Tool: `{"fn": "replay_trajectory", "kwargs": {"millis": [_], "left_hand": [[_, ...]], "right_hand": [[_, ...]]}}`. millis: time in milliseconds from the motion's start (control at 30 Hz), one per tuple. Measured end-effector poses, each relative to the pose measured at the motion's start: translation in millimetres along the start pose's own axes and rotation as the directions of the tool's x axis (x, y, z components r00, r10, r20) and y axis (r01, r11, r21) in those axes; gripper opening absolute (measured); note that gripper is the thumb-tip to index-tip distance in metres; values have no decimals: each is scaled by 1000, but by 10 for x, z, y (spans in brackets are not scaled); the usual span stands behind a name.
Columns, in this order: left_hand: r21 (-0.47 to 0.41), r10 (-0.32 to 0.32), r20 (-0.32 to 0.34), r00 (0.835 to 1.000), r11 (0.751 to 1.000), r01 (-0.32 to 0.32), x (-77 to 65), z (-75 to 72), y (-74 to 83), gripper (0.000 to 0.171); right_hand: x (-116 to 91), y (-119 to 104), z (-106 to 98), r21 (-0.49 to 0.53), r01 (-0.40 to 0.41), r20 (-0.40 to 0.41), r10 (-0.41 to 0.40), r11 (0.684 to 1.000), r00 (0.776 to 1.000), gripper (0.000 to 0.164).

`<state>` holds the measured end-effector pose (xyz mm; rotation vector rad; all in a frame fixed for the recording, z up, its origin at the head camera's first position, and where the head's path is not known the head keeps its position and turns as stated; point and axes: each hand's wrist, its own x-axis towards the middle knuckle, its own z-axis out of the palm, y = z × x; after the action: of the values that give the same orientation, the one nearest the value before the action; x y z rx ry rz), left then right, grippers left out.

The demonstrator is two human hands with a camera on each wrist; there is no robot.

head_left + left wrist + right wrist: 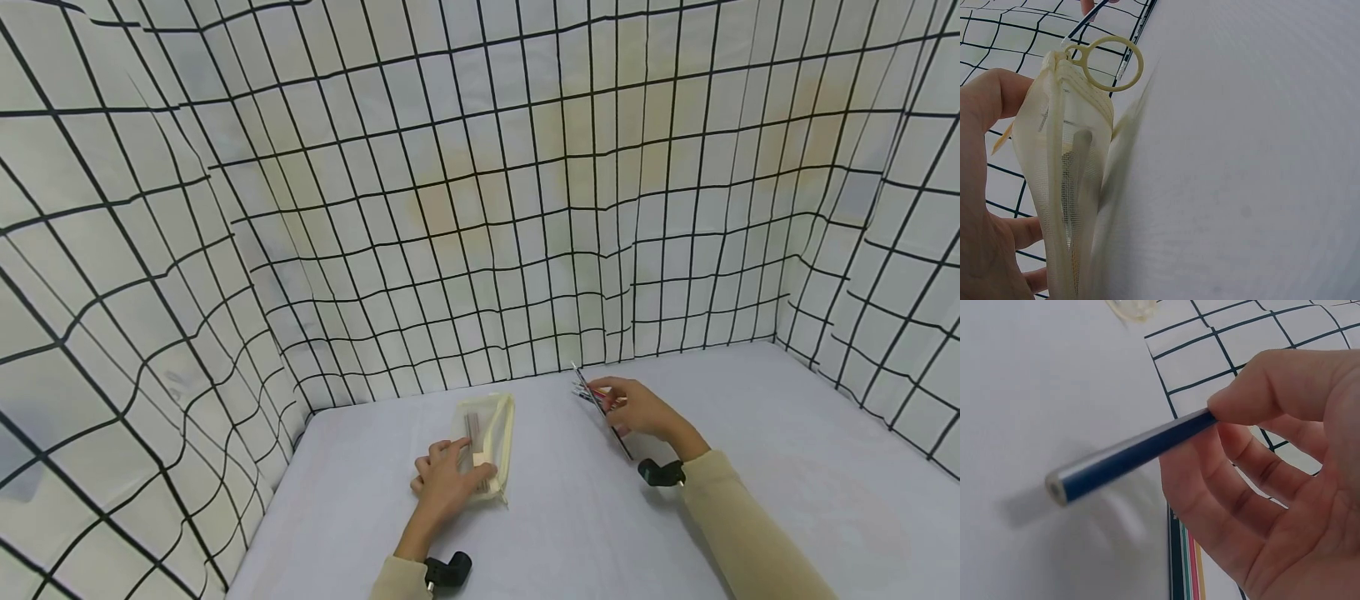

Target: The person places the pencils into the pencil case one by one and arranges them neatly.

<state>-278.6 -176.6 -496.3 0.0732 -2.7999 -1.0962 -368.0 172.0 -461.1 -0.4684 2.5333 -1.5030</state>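
Observation:
A pale yellow mesh pencil case (504, 433) lies on the white surface, with slim greyish objects (471, 423) showing through it. My left hand (446, 485) rests over its near left part, fingers spread and thumb apart. In the left wrist view, the fingers touch the mesh, and a round zip pull (1139, 67) hangs at the case's end. Off to the right, my right hand (637, 408) pinches a dark blue pencil (1135, 450) between thumb and fingers, tilted, its blunt end toward the wrist. Several coloured pencils (1189, 562) lie beyond that hand, partly hidden by it.
White cloth with a black grid (480, 208) rises behind and on both sides of the white work surface (570, 533). Each wrist bears a small black camera, one at the left (450, 571) and one at the right (660, 473).

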Motion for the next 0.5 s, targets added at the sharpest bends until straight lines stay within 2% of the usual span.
{"fn": "replay_trajectory", "kwargs": {"millis": [200, 500], "left_hand": [[8, 3, -2, 1000, 1000, -3, 12, 8, -8, 78], [4, 0, -1, 1000, 1000, 0, 3, 2, 0, 77]], "right_hand": [[-16, -23, 11, 91, 15, 20, -17, 996, 1000, 63], [23, 9, 7, 192, -33, 58, 22, 981, 998, 69]]}}
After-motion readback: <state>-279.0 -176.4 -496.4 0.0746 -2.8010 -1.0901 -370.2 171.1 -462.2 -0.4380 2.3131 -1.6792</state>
